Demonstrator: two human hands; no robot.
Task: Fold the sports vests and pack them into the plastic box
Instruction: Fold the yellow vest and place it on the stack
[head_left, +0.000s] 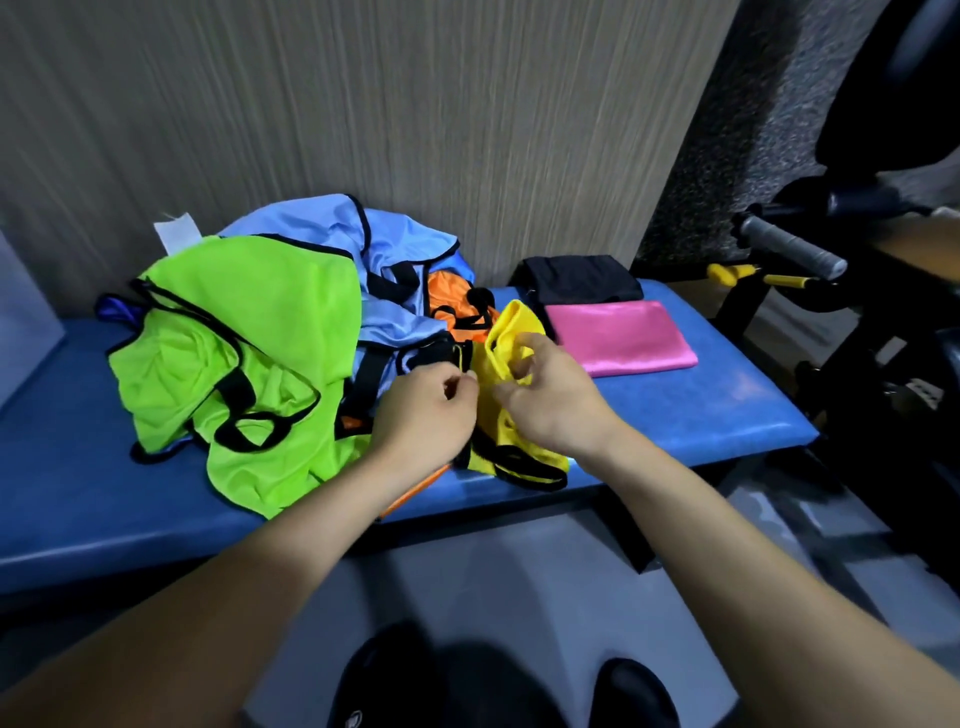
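Yellow vest (506, 358) pinched in both grips, left hand (423, 415), right hand (550, 400), no legible writing.

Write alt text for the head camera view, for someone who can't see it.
Two bare hands, left hand and right hand, grip a crumpled yellow vest on a blue padded bench. To the left lies a heap of green vest, light blue vest and orange vest; to the right, folded pink vest and black vest.
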